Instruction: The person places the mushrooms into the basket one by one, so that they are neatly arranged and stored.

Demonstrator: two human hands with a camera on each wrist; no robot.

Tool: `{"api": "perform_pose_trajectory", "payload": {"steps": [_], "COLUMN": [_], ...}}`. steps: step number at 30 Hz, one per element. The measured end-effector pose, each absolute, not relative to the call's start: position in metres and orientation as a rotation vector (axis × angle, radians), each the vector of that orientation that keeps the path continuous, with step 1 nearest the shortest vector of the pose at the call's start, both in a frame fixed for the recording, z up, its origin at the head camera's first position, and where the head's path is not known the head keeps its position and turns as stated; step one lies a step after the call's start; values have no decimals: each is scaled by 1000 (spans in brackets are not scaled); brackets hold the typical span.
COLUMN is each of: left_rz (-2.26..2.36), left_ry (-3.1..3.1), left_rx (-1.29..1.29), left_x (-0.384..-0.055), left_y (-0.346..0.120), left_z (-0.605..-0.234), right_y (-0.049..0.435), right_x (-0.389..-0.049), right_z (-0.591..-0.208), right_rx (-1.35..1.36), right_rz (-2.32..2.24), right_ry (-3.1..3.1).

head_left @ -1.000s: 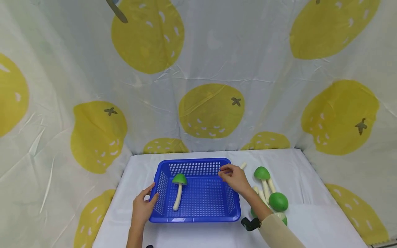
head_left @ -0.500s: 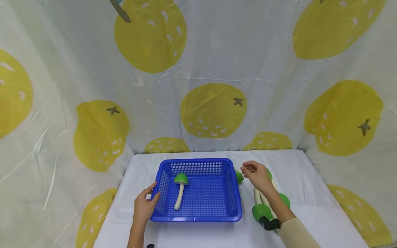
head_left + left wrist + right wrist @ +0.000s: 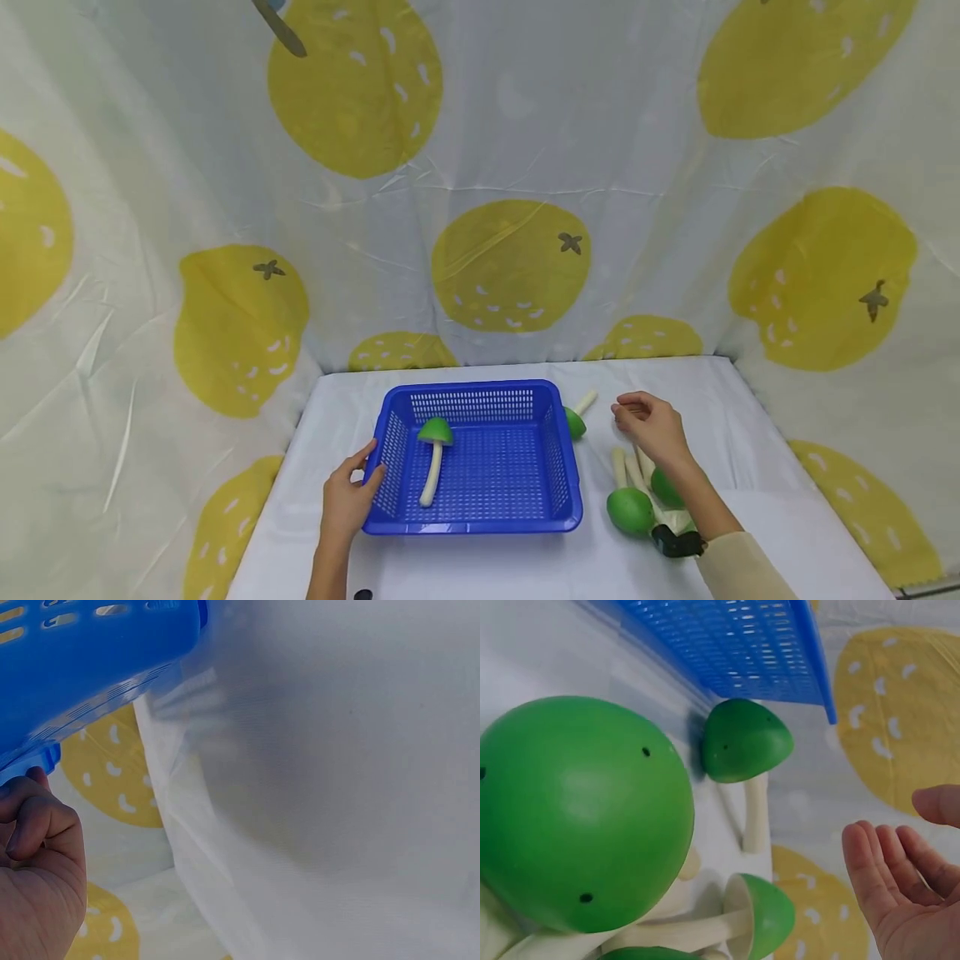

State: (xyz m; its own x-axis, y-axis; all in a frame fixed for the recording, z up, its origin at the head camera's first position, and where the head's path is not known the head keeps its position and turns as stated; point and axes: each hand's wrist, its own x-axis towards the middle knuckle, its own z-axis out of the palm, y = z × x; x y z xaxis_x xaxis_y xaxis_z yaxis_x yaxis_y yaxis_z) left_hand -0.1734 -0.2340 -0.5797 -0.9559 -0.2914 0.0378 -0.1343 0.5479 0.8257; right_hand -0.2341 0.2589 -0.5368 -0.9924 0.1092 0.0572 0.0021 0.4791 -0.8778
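Note:
A blue plastic basket (image 3: 465,527) sits on the white-covered table. One toy mushroom (image 3: 435,432) with a green cap and pale stem lies inside, to the left. At the basket's left rim, my left hand (image 3: 347,500) grips the edge; its fingers curl in the left wrist view. My right hand (image 3: 660,429) hovers over the right-hand mushrooms, fingers slightly bent and nothing held. In the right wrist view, a large mushroom cap (image 3: 585,810) is close to the camera, and another mushroom (image 3: 769,915) lies farther off. My right hand and forearm partly hide the pile.
A single mushroom (image 3: 574,423) lies against the basket's outer right side, stem pointing back. Nearer the front is a cluster with a green-capped mushroom (image 3: 630,511). Behind the table hangs a lemon-patterned cloth (image 3: 510,267).
My right hand has moved from above the basket's right rim to the right, over the mushrooms. The left hand stays on the rim, and the basket has not visibly moved.

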Motion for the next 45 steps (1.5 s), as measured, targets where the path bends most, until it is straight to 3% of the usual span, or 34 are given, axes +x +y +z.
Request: {"api": "perform_pose_trajectory", "payload": {"steps": [21, 45], "left_rz": [-1336, -1360], "left_ry": [-2621, -2611], "left_rx": [351, 379], "left_x": [-177, -174], "left_y": [-233, -235], "left_z": [-578, -582], "right_y": [295, 303], "right_x": [-232, -231], "right_z": [-551, -579], "right_rx": [-194, -297], "right_rz": [1339, 1090], "right_ry": [-2674, -2809]}}
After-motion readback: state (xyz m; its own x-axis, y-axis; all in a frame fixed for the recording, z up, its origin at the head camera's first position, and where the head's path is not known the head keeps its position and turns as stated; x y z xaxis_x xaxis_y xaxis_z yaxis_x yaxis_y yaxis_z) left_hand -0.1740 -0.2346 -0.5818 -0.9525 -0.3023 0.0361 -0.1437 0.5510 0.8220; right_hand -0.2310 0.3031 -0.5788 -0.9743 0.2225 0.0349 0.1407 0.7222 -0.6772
